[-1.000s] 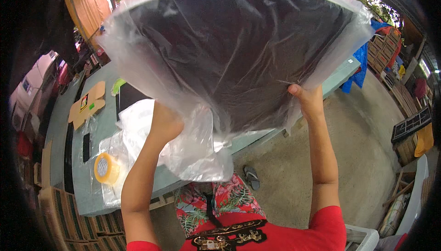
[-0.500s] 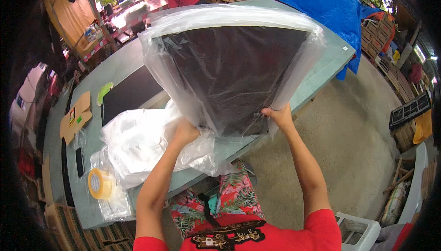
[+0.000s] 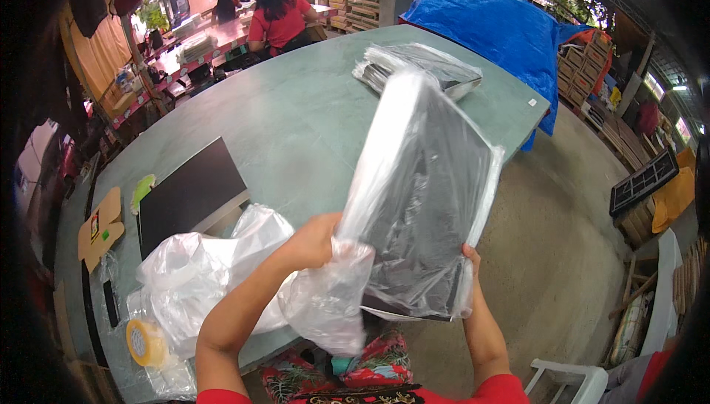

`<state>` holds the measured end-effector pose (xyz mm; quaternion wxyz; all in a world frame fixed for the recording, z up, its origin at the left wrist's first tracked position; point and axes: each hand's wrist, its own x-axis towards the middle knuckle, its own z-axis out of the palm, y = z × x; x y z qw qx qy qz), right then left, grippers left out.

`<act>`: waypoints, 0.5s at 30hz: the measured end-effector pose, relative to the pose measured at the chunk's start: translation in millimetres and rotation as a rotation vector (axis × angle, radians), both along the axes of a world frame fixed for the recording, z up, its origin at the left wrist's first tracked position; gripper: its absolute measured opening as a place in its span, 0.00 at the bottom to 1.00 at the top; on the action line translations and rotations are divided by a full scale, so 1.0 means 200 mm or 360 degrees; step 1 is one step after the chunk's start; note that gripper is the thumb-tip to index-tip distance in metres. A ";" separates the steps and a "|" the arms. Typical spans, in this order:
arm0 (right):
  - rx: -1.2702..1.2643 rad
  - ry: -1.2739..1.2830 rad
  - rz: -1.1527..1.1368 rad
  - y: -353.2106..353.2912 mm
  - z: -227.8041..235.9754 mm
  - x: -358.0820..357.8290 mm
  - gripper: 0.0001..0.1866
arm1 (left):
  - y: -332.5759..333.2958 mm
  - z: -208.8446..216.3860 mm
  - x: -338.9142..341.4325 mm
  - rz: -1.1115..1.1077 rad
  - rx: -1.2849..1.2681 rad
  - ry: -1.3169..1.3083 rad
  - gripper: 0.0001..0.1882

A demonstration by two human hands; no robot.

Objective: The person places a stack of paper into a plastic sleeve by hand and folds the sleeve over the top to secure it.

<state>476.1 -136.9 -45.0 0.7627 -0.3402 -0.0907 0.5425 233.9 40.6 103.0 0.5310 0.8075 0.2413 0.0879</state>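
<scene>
A dark rectangular panel in a clear plastic bag is tilted up above the table's near edge. My left hand is closed on loose plastic at its left side, and a crumpled flap hangs below that hand. My right hand grips the panel's lower right edge, its fingers partly hidden behind it. Beside my left forearm lies a heap of clear plastic bags. Behind the heap, a bare dark panel with a pale edge rests on the table.
More plastic-wrapped panels lie on the far part of the green table. A yellow tape roll, cut cardboard and a small black strip are at left. A blue tarp covers something beyond. People sit far left; a white plastic stool stands lower right.
The wrapped panel has turned and tilted closer to me, its top swinging down from the far side. The wrapped panels on the far table have come into view. Both hands keep their hold.
</scene>
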 end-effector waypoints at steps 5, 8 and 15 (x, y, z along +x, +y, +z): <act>0.0149 -0.0139 -0.0352 0.34 0.34 0.17 0.37 | 0.30 0.20 0.09 0.0350 0.0075 -0.1048 0.16; 0.0244 -0.0240 -0.0352 0.57 0.50 0.53 0.35 | 0.47 0.32 -0.03 0.0861 -0.0810 -0.1204 0.08; 0.0674 -0.0221 -0.0313 1.28 0.66 1.37 0.26 | 0.34 -0.39 0.01 0.0889 0.0093 -0.0034 0.12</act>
